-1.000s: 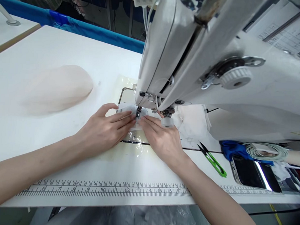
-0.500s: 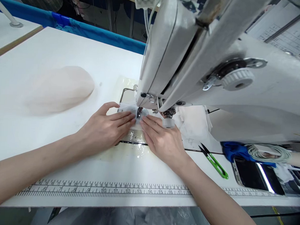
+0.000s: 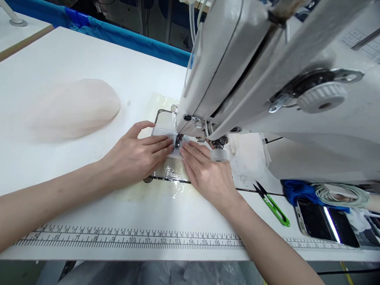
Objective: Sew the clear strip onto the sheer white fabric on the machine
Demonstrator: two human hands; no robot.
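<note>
A small translucent whitish piece point(image 3: 162, 131) lies flat under the presser foot point(image 3: 178, 142) of a white sewing machine point(image 3: 220, 64). My left hand point(image 3: 139, 156) rests flat on the piece's left side, fingers stretched out toward the foot and thumb apart. From the right, my right hand point(image 3: 209, 172) lies on it too, with extended fingers reaching close to the foot. Both hands partly cover the piece, so its full outline is hidden. Beneath it is the machine's bed plate point(image 3: 167, 168), covered with shiny clear film.
A pale pink oval fabric piece point(image 3: 82, 107) lies left on the white table point(image 3: 142, 80). Folded pale fabric point(image 3: 247, 150) is under the machine arm. Green thread snips point(image 3: 273, 205), a phone point(image 3: 327, 222) and blue cloth point(image 3: 291, 191) are at right. A ruler strip point(image 3: 136, 239) lines the front edge.
The translucent piece and both hands have shifted slightly away from me under the presser foot. The camera view has also moved a little, so the machine appears farther right.
</note>
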